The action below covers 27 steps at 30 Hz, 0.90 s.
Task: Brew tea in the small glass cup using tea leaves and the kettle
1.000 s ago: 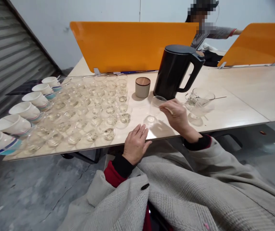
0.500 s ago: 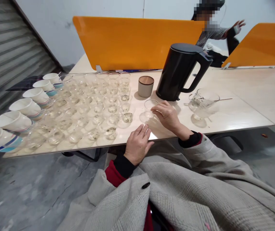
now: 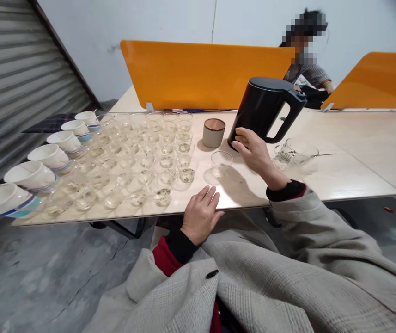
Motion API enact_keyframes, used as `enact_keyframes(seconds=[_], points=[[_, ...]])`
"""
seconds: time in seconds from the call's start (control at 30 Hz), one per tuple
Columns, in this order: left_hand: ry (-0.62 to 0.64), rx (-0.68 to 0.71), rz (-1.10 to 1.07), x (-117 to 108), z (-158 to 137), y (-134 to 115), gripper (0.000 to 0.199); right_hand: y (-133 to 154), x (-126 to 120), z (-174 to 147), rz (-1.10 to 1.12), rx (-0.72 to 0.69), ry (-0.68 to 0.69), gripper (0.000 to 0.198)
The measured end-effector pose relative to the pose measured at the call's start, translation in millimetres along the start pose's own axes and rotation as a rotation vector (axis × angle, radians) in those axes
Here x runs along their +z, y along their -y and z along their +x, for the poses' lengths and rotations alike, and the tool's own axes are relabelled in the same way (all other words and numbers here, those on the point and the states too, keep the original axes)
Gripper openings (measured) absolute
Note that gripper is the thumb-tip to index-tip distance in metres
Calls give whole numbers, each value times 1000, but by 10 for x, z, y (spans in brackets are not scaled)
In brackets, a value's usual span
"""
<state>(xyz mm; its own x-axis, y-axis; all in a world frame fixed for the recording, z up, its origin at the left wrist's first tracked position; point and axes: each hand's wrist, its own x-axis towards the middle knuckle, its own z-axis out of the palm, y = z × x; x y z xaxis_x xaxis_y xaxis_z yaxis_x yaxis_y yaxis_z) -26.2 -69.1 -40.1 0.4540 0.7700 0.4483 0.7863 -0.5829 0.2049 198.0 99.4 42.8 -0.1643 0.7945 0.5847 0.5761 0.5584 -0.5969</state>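
Observation:
My left hand [image 3: 201, 214] lies flat on the front edge of the table, fingers stretched out, holding nothing. Raised above the table, my right hand [image 3: 253, 150] is open and empty, its fingers in front of the lower part of a black electric kettle [image 3: 263, 104]; whether they touch it I cannot tell. A clear cup [image 3: 222, 165] stands upright between my hands, apart from both. Behind that cup is a grey tumbler [image 3: 214, 134] with a brown rim. On the left, several rows of clear cups [image 3: 163, 196] hold a little pale liquid with dark bits.
Several white paper cups [image 3: 29, 175] line the table's left end. Right of the kettle stand a glass pitcher [image 3: 284, 155] and clear cups [image 3: 301, 150] with a thin stick. Orange dividers [image 3: 204, 76] rise along the back; a person [image 3: 305, 69] sits beyond them.
My right hand has let go of the clear cup and moved up and right, towards the kettle. My left hand stays put. The person behind has lowered an arm.

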Motion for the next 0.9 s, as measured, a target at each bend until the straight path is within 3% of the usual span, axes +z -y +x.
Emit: enact_keyframes(seconds=[0.23, 0.43, 0.67, 0.8, 0.9], points=[[5, 5, -4, 23, -11, 15, 57, -252, 557, 705, -162, 10, 66, 68], [-1, 27, -3, 31, -21, 28, 59, -414, 874, 1028, -236, 98, 177, 72], [30, 8, -7, 4, -12, 13, 59, -464, 911, 1061, -263, 171, 181, 78], [31, 4, -19, 9, -8, 11, 59, -413, 830, 1062, -271, 76, 107, 78], [25, 4, -29, 9, -1, 5, 60, -254, 613, 1063, -298, -40, 32, 80]])
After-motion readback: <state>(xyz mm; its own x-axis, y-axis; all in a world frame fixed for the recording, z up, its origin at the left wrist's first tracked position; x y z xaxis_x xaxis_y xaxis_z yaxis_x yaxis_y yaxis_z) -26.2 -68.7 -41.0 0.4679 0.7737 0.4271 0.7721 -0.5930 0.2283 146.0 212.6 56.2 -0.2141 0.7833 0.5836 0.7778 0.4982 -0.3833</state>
